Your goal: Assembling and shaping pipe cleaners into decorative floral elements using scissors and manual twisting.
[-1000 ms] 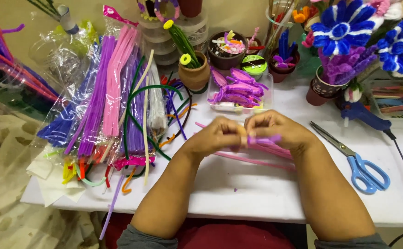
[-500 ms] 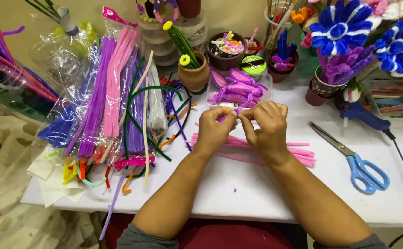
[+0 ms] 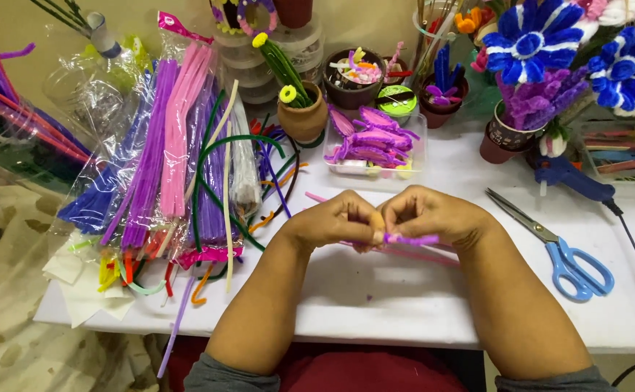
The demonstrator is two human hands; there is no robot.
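Both hands meeting over mid white surface, just above it. Left hand w/ fingers curled tight, tips pinched on end of a purple pipe cleaner. Right hand likewise closed, thumb and forefinger clamped on same piece, short purple length sticking out to the right under the knuckles. Pink pipe cleaners lying flat on surface directly beneath hands, partly hidden. Behind hands: clear plastic tray w/ purple and magenta folded bits. Left of tray: small clay pot w/ green stems topped yellow. Far left: bagged pipe cleaner bundles, purple, pink, blue, green, spilling over edge. Right of hands, apart from them: blue-handled scissors, blades pointing up-left. Beyond scissors: blue glue gun, black cord trailing off right. Back right: blue-and-white pipe cleaner flowers in pots.
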